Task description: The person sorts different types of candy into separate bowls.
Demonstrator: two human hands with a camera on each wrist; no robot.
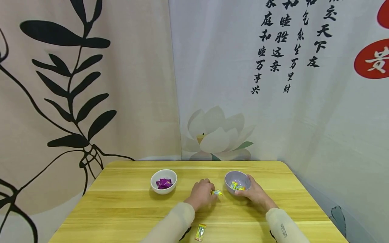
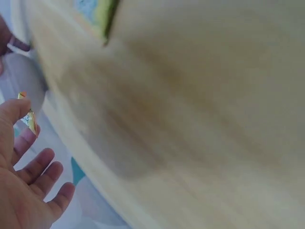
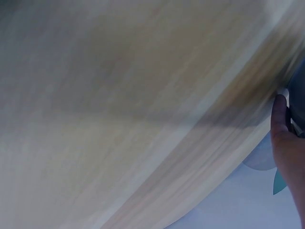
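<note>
Between thumb and forefinger, my left hand pinches a yellow wrapped candy, just left of the grey-purple bowl. The left wrist view shows that hand with its other fingers spread and the candy at the fingertips. My right hand grips the grey-purple bowl from its right side, thumb at the near side. Inside that bowl lie yellow candies. At the right edge of the right wrist view, the right hand is partly visible against the dark bowl.
On the left stands a white bowl with purple wrapped candies in it. Another yellow candy lies on the wooden table near the front, by the left forearm. A printed curtain hangs behind the table's far edge.
</note>
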